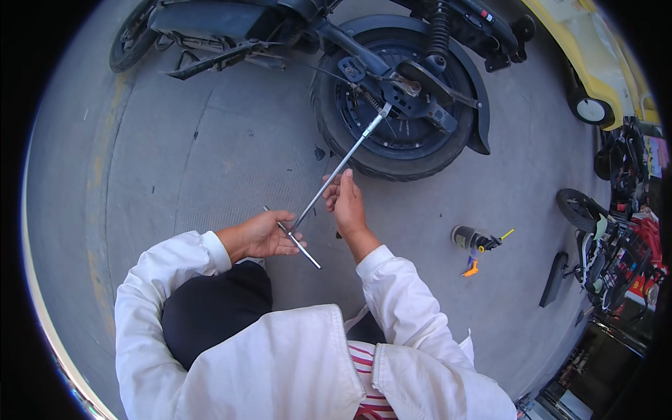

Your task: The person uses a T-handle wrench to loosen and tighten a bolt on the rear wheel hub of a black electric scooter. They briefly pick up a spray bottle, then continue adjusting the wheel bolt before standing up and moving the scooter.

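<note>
A long chrome T-handle socket wrench (318, 197) runs slantwise up to the rear wheel (334, 115) of a dark electric scooter (210, 26). Its far end meets the hardware by the wheel's axle, where a spring and a cable also sit. My left hand (260, 236) holds the wrench at its crossbar, thumb above and fingers reaching under it. Farther up the shaft, my right hand (348, 204) has its fingers loosely curled around the rod, thumb pointing up. Exactly what the socket sits on is too small to make out.
On the concrete to the right stands a dark spray can (465, 237) with a yellow straw and an orange-tipped piece beside it. A yellow vehicle (586, 66) is at the upper right. More parked two-wheelers (595, 259) line the right edge. My knee (210, 308) is bent below my left arm.
</note>
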Available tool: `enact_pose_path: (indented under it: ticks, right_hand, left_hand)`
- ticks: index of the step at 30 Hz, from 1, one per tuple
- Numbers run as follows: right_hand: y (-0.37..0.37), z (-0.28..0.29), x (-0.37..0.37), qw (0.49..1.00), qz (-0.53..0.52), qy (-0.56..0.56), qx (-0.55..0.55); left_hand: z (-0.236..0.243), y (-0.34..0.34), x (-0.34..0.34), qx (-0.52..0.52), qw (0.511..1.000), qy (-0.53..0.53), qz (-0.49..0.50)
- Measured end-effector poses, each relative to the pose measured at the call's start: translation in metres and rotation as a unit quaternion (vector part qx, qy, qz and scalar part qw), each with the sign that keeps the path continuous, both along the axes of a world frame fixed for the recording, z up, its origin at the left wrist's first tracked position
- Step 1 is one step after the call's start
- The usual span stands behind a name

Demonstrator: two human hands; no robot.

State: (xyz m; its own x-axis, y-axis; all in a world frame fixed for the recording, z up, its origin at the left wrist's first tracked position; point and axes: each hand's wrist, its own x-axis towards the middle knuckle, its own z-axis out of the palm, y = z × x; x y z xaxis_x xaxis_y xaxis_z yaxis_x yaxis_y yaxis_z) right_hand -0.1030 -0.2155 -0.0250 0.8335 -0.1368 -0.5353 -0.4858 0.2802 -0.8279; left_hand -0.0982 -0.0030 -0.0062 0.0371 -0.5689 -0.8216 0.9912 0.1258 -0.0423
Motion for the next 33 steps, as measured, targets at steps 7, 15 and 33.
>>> enact_pose_path:
  ticks: [7,15,33]
  right_hand:
    - [-0.003,0.002,-0.004,1.000,0.004,0.011,-0.013]
    - [-0.007,0.003,-0.006,1.000,0.005,0.012,-0.024]
    - [-0.008,-0.004,-0.008,1.000,0.009,0.003,-0.030]
  left_hand:
    - [-0.002,0.004,0.012,0.138,0.984,-0.099,-0.047]
    - [-0.033,0.027,0.053,0.283,0.911,-0.271,-0.131]
    - [-0.023,0.005,0.006,0.133,0.982,-0.128,-0.045]
